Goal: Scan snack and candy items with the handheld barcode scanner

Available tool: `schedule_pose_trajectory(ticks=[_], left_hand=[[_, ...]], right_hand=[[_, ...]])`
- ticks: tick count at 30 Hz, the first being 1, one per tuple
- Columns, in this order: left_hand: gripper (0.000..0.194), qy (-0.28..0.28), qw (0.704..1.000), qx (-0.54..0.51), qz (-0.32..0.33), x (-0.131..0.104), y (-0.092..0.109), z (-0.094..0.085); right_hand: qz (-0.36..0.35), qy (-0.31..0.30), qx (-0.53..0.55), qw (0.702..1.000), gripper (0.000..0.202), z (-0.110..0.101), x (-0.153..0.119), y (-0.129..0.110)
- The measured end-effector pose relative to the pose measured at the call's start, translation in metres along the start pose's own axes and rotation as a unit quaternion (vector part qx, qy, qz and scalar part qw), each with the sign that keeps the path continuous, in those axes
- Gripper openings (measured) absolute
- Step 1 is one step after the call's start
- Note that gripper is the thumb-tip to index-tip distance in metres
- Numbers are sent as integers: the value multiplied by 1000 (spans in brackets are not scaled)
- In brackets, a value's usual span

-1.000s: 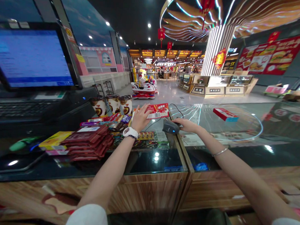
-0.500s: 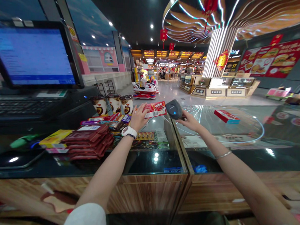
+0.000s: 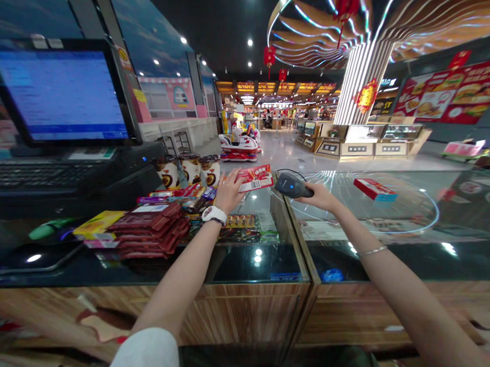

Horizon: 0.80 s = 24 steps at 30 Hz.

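My left hand point(image 3: 229, 191), with a white watch at its wrist, is closed on a flat red packet point(image 3: 256, 178) whose barcode side shows. In my right hand point(image 3: 319, 196) is a dark handheld barcode scanner point(image 3: 290, 185) with a small blue light. Its head points left at the packet, a small gap apart. Below and left of my left hand lie several wrapped snack bars point(image 3: 183, 196) and a stack of dark red packets point(image 3: 151, 231). Farther right, a red and blue box point(image 3: 375, 190) lies on the glass counter, touched by neither hand.
A monitor point(image 3: 66, 94) and a black keyboard point(image 3: 46, 177) stand at the left. Cups point(image 3: 189, 169) with brown pictures line the counter behind the snacks. A yellow box point(image 3: 99, 226) lies beside the red stack. The wooden counter edge point(image 3: 247, 313) runs across the front.
The scanner has turned in my right hand, its handle now pointing more to the right. My left hand still holds the red packet. The whole view has shifted slightly.
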<state>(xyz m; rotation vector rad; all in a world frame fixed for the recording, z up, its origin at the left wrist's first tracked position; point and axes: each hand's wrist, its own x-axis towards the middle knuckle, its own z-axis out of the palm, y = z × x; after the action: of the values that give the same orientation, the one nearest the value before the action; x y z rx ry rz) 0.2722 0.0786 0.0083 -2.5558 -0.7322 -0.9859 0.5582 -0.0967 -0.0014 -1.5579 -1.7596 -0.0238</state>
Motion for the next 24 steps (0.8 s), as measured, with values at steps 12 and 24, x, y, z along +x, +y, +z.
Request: schedule_pose_trajectory(ticks=[12,24], left_hand=[[32,-4,1000,0,-2,-2,0,-1],[36,-25,1000,7,-15,-2,1,-1]], right_hand=[[-24,-54,-29,998,37,7,-2,-25],[-23,-63,-63,996,43,4,-1,-30]])
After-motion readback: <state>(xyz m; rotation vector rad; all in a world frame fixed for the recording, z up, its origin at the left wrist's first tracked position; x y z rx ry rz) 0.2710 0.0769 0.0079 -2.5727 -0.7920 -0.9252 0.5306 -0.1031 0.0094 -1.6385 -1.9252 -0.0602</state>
